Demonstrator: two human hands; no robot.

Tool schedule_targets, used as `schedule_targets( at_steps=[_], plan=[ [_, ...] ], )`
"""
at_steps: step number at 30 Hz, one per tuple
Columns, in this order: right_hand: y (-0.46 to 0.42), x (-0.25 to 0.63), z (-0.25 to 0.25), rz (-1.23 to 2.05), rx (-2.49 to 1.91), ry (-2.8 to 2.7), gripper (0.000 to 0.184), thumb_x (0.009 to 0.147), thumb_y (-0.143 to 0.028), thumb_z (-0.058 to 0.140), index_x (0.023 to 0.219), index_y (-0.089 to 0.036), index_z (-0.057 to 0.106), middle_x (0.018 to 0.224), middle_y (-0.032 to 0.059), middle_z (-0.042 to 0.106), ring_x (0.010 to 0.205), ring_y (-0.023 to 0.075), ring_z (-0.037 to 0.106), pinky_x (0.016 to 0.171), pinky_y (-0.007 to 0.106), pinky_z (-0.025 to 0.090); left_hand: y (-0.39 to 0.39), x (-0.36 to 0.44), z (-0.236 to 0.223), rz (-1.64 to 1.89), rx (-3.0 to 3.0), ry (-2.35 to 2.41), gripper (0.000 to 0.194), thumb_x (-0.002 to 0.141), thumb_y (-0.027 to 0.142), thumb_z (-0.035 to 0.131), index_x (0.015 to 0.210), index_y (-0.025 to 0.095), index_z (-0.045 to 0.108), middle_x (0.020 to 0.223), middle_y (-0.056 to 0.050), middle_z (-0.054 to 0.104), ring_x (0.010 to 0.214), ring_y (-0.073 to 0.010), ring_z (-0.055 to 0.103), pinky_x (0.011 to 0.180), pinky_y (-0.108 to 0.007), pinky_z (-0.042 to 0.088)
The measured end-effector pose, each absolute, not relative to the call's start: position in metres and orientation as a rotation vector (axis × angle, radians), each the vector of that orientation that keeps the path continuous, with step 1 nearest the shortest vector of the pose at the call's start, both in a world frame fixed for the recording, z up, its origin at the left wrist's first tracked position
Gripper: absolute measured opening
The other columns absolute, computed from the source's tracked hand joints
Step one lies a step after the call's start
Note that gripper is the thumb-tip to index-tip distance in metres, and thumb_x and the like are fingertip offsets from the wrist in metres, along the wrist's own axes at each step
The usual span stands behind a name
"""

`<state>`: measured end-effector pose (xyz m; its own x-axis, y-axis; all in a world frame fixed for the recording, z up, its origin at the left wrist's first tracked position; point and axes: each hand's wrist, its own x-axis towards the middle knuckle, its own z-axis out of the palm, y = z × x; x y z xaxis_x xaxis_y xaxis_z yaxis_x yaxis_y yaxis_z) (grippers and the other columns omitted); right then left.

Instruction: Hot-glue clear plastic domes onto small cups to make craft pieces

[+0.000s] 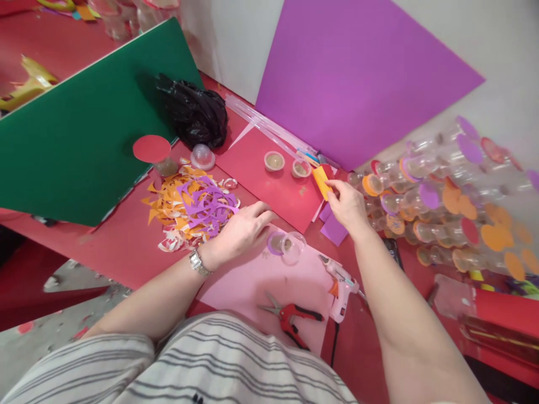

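Note:
Between the thumb and fingers of my right hand (347,205) is a small folded piece of orange paper (321,183), over the right end of a red sheet (273,193). Purple paper pieces (334,227) lie just beneath that hand. My left hand (246,230) rests loosely, fingers extended and holding nothing, at the edge of a pink sheet (236,283). Close to its fingertips a clear plastic bottle piece with a purple rim (278,243) lies on its side. A heap of orange and purple paper scraps (196,202) sits beyond my left wrist.
Red-handled pruning shears (290,317) and a glue gun (340,286) lie close to me. Two small cups (274,161) stand on the red sheet. Stacked plastic bottle shapes (442,196) fill the right side. A green board (96,123) and black plastic bag (196,112) stand left.

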<state>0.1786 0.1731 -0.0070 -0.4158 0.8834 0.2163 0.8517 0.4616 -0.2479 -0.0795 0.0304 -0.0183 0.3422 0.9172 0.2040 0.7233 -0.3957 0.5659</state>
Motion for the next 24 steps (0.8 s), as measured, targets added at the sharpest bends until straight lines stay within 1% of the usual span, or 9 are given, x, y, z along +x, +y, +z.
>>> schedule_targets(
  at_steps=[3,6,9,12,14,16,19,22,24],
  plan=[
    [0.179,0.172,-0.005,0.168,-1.46,-2.44,0.038,0.081,-0.016,0.05,0.114,-0.015,0.068,0.107,0.0139,0.074,0.094,0.0267,0.069,0.091,0.045,0.054,0.03,-0.081,-0.018,0.684,2.202,1.308,0.02,0.09,0.014,0.047,0.105,0.015,0.06,0.108,-0.012,0.06,0.095,-0.0204,0.062,0.083,-0.031,0.052],
    [0.164,0.182,0.012,0.147,-1.457,-2.416,0.04,0.085,-0.018,0.049,0.121,-0.015,0.065,0.119,0.0153,0.07,0.102,0.026,0.067,0.097,0.046,0.051,0.028,-0.079,-0.016,0.632,2.172,1.198,0.025,0.085,0.013,0.053,0.11,0.016,0.058,0.111,-0.011,0.061,0.1,-0.0227,0.062,0.087,-0.035,0.051],
    [0.12,0.209,0.033,0.175,-1.504,-2.23,0.036,0.09,-0.027,0.052,0.122,-0.018,0.065,0.113,0.0128,0.071,0.093,0.0233,0.069,0.087,0.042,0.057,0.027,-0.077,-0.014,0.612,2.14,1.129,0.036,0.08,0.016,0.063,0.115,0.016,0.055,0.112,-0.011,0.062,0.104,-0.025,0.06,0.089,-0.038,0.051],
    [0.053,0.24,0.039,0.312,-1.641,-1.918,0.036,0.091,-0.036,0.056,0.124,-0.022,0.064,0.115,0.0112,0.071,0.094,0.0221,0.069,0.084,0.041,0.057,0.025,-0.074,-0.015,0.605,2.106,1.123,0.048,0.078,0.025,0.072,0.12,0.016,0.052,0.114,-0.011,0.063,0.105,-0.0267,0.06,0.09,-0.04,0.051],
    [0.006,0.257,0.032,0.378,-1.75,-1.731,0.036,0.09,-0.041,0.06,0.12,-0.022,0.065,0.109,0.0106,0.073,0.092,0.022,0.07,0.084,0.042,0.057,0.025,-0.071,-0.018,0.624,2.081,1.147,0.054,0.076,0.031,0.077,0.121,0.017,0.051,0.116,-0.012,0.063,0.107,-0.0274,0.06,0.09,-0.041,0.051],
    [-0.032,0.266,0.02,0.457,-1.86,-1.584,0.035,0.089,-0.046,0.06,0.113,-0.021,0.065,0.098,0.0097,0.073,0.084,0.0216,0.07,0.077,0.041,0.058,0.025,-0.067,-0.023,0.639,2.057,1.168,0.059,0.072,0.035,0.082,0.12,0.017,0.05,0.114,-0.011,0.064,0.106,-0.0279,0.061,0.088,-0.042,0.052],
    [-0.065,0.267,0.0,0.513,-2.021,-1.448,0.041,0.085,-0.058,0.059,0.102,-0.021,0.063,0.09,0.0095,0.072,0.079,0.0227,0.069,0.073,0.041,0.057,0.025,-0.061,-0.028,0.661,2.03,1.198,0.063,0.067,0.037,0.086,0.115,0.018,0.05,0.111,-0.01,0.065,0.102,-0.0277,0.062,0.085,-0.041,0.052],
    [-0.069,0.259,-0.012,0.541,-2.109,-1.409,0.051,0.081,-0.07,0.056,0.095,-0.021,0.06,0.085,0.0087,0.071,0.074,0.0229,0.067,0.069,0.039,0.055,0.024,-0.054,-0.029,0.69,2.023,1.247,0.058,0.068,0.035,0.085,0.111,0.019,0.05,0.111,-0.009,0.065,0.102,-0.0269,0.063,0.085,-0.04,0.053],
    [-0.065,0.252,-0.016,0.569,-2.115,-1.404,0.059,0.073,-0.077,0.06,0.094,-0.022,0.058,0.084,0.0081,0.071,0.07,0.0228,0.066,0.067,0.039,0.054,0.024,-0.051,-0.028,0.691,2.031,1.284,0.048,0.073,0.031,0.08,0.108,0.018,0.051,0.107,-0.009,0.066,0.1,-0.0263,0.062,0.083,-0.039,0.053]
  ],
)
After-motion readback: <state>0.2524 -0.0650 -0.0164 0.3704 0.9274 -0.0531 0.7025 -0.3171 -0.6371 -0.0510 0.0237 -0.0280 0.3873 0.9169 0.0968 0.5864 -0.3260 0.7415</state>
